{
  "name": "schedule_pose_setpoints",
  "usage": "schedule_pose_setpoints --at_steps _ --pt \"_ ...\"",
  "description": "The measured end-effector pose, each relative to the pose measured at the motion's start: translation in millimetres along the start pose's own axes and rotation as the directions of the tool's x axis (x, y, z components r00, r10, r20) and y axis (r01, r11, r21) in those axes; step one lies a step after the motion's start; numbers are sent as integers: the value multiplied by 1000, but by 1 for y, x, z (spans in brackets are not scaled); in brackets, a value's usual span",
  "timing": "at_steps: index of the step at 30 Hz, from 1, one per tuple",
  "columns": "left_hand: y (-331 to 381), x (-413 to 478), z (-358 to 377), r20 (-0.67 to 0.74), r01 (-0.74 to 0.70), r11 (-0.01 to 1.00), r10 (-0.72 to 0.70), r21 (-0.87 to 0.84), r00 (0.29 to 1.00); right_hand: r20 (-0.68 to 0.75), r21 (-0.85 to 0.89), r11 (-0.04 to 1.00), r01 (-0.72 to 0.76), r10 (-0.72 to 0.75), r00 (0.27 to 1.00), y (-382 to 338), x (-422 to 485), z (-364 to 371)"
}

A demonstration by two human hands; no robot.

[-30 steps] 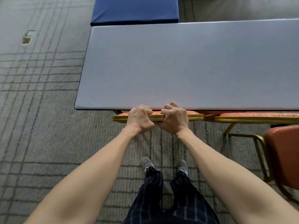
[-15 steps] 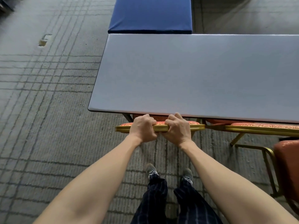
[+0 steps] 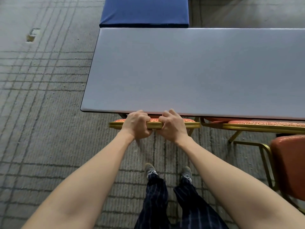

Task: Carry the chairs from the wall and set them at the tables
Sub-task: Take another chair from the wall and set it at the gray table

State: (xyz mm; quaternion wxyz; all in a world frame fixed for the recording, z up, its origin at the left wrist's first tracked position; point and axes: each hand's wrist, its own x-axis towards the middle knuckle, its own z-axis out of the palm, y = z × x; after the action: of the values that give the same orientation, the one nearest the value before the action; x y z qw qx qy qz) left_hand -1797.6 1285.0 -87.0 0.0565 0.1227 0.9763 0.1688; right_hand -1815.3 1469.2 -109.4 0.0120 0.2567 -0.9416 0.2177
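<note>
Pushing evenly matters most, I judge: left grip [image 3: 136, 123] and right grip [image 3: 173, 125] both curl tight round the top rail of the chair [image 3: 115, 125], at the near edge of the bench [image 3: 181, 71] by its left corner; it should slide in straight, clear of the neighbouring chair [image 3: 264, 125].

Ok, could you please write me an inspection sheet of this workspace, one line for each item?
Surface: grey table, its long edge towards the person.
Job's things: chair with a gold frame, top rail at the table edge, seat mostly hidden under the table; second chair to its right, also at the table; third chair at the right edge of view, back from the table.
Clutter: nothing seen.
Grippers: left hand and right hand grip the chair's top rail, side by side.
Cables: nothing seen.
Surroundings: grey lined carpet with a damaged patch; blue padded block beyond the table.
</note>
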Motion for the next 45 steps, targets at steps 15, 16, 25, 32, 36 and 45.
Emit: schedule_pose_setpoints --at_steps 15,16,25,32,36,45 --pt "133 26 -8 225 -55 997 42 52 974 420 111 978 -175 114 900 81 -46 -110" --pt "150 32 -5 222 -49 998 39 43 974 416 97 978 -183 127 901 95 -52 -120" --pt "354 124 76 200 -81 994 94 -71 975 291 -64 979 -196 206 934 276 -138 -213" --pt "470 180 129 203 -61 993 81 -105 976 237 -82 973 -217 231 944 386 -198 -264" --pt "498 194 142 200 -53 998 56 -23 978 264 -48 978 -204 210 941 435 -221 -278" --pt "493 198 142 226 133 988 -111 -83 968 191 -43 987 -153 158 969 442 -209 -247"
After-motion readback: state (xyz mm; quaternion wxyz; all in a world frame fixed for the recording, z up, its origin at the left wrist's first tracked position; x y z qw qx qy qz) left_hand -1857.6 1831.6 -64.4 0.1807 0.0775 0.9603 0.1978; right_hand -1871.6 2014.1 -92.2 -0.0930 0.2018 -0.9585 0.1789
